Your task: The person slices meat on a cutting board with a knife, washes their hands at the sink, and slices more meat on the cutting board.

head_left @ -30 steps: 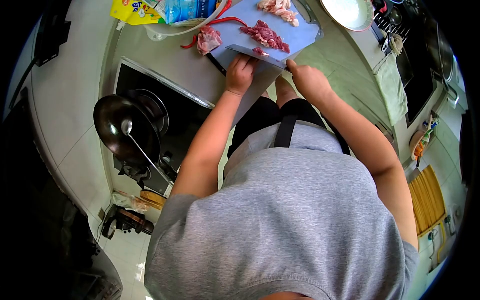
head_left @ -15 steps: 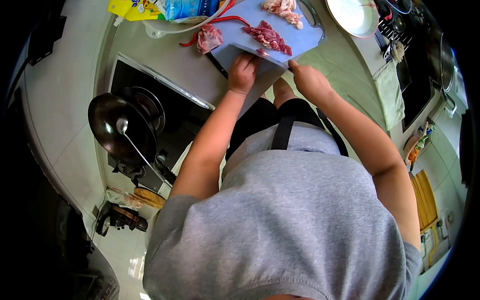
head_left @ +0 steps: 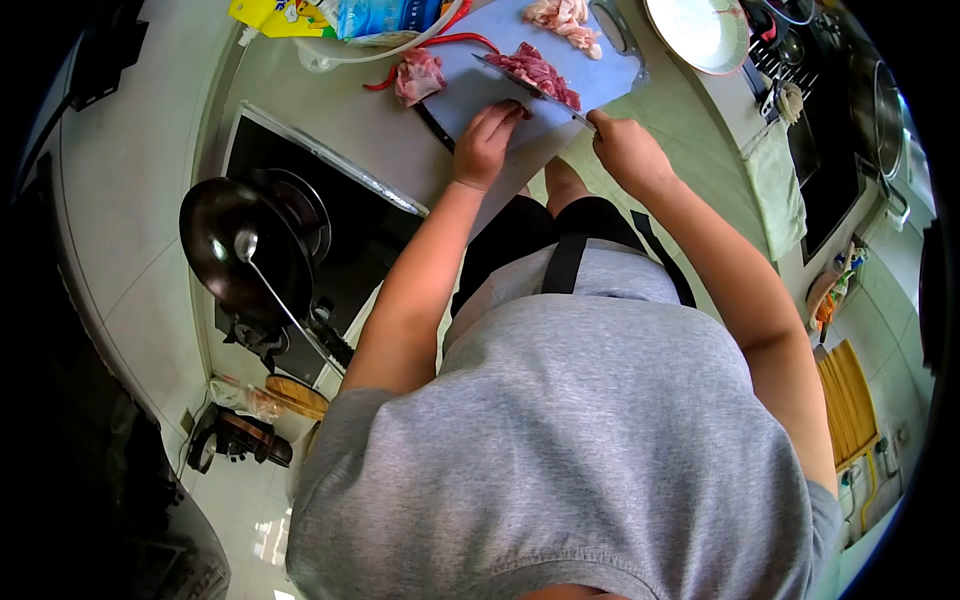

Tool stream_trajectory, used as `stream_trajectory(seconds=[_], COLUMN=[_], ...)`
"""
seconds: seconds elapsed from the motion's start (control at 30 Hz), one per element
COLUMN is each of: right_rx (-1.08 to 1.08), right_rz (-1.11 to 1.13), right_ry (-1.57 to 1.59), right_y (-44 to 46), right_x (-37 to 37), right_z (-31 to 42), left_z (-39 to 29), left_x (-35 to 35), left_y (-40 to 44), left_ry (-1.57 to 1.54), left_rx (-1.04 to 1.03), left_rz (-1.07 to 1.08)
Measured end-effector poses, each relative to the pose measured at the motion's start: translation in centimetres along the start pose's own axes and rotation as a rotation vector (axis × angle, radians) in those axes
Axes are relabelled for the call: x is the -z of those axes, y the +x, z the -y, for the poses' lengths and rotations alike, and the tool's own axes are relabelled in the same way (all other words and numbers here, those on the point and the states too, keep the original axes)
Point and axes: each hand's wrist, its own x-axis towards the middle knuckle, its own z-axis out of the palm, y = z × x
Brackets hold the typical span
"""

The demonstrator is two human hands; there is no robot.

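Note:
My right hand (head_left: 632, 155) grips a kitchen knife (head_left: 538, 92) by its handle. The blade lies alongside a pile of sliced red meat (head_left: 534, 67) on the blue-grey cutting board (head_left: 465, 78). At the board's near edge, my left hand (head_left: 484, 145) has its fingers curled on a small dark-red piece of meat, mostly hidden under the fingertips. Left of the blade sits a larger chunk of raw meat (head_left: 419, 77). Pale, fatty slices (head_left: 565, 22) form a separate pile at the far side of the board.
Red chilies (head_left: 462, 39) lie by the board, near a yellow packet (head_left: 268, 17) and a blue packet (head_left: 385, 18). A dark wok (head_left: 215, 275) with a metal ladle (head_left: 247, 246) stands on the left stove. On the right are a white plate (head_left: 700, 32) and a cloth (head_left: 775, 185).
The knife has moved away from my left fingers, up and right against the sliced meat pile. My right hand has shifted slightly right; my left hand stays near the same spot.

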Motion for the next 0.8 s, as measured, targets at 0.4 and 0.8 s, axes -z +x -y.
stream_trajectory(seconds=[0.4,0.8], right_rx=[-0.049,-0.008], right_rz=[0.129,0.045], right_ry=[-0.018,0.039], right_y=[-1.0,3.2], right_x=[-1.5,-3.4], right_z=[2.5,2.7], left_z=[0.5,0.8], left_x=[0.1,-0.9], left_y=[-0.3,0.0], left_ry=[0.039,-0.029], left_rx=[0.026,0.165], left_rz=[-0.003,-0.040])
